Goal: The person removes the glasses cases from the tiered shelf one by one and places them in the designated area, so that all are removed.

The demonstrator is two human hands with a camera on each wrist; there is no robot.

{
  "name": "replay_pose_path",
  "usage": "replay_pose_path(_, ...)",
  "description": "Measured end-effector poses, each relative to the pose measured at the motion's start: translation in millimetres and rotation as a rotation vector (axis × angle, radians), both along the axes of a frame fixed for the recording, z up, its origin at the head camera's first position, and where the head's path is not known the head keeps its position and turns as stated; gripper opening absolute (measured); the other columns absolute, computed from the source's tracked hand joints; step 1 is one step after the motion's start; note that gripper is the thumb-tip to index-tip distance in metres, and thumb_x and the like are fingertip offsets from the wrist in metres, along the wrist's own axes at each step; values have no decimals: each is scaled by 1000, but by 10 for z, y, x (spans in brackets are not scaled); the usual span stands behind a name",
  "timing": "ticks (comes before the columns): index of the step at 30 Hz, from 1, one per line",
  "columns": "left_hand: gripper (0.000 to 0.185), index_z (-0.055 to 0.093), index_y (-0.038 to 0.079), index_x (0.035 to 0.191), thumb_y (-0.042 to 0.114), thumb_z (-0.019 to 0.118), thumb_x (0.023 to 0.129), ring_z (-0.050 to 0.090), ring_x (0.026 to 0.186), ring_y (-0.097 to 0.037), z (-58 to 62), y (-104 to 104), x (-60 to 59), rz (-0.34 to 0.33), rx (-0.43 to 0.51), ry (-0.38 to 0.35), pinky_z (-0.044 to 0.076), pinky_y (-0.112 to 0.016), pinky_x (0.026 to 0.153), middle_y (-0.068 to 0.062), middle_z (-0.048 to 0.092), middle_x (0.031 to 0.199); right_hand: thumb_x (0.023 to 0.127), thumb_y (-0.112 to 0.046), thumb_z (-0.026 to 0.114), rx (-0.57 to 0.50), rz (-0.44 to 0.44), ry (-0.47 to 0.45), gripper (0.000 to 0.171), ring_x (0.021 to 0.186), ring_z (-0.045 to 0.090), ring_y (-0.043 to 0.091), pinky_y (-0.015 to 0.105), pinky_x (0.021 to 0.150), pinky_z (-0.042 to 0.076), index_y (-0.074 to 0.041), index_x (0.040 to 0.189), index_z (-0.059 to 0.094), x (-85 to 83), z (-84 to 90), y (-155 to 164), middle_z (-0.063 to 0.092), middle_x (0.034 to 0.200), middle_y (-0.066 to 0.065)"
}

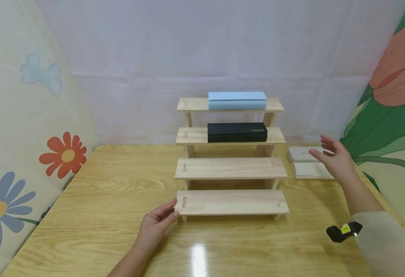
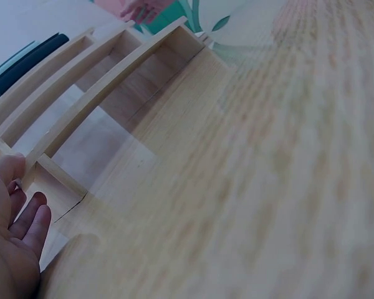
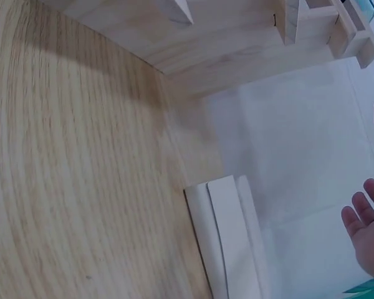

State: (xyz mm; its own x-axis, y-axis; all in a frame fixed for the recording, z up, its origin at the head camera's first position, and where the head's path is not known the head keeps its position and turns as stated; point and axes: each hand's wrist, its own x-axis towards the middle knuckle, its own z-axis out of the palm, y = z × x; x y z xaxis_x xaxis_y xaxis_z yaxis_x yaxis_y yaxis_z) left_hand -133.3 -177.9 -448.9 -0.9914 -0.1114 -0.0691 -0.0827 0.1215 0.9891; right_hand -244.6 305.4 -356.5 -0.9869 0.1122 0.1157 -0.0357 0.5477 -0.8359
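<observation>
Fingers of left hand (image 1: 154, 227) touch wooden rack (image 1: 231, 202); right hand (image 1: 334, 158) hovers open

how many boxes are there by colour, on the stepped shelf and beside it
light blue box: 1, top step
black box: 1, second step
white boxes: 2, on the table right of the wooden shelf
total: 4

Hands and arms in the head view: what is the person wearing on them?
The left hand and its forearm are bare, with no sleeve showing. The right hand is bare too, but a pale beige sleeve covers that arm further up, and a small black device with a yellow label sits at the sleeve's edge.
</observation>
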Motion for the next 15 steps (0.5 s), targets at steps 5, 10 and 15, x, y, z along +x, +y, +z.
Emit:
replay_pose_path(5,41,62,-1,125,4,72,86,64,99,5,7,-1,1,-2,7,-2,55,-14,86,10,67,121,96,-41,59,17,39,10,79,138,32,42,57,113,34,-6,156,21,-38,59,-57,28,156,25)
replay_pose_path(10,41,62,-1,126,5,72,86,64,99,5,12,-3,6,-7,11,-3,55,-14,86,16,68,118,96,-39,61,24,61,11,78,139,32,43,59,112,34,-7,156,21,-49,102,-102,28,156,24)
replay_pose_path(15,41,62,-2,125,4,72,86,64,98,5,18,-1,11,-5,8,2,55,-14,86,23,67,112,96,-37,62,18,98,27,77,138,34,43,59,112,34,-8,155,23,-50,169,-152,31,154,25)
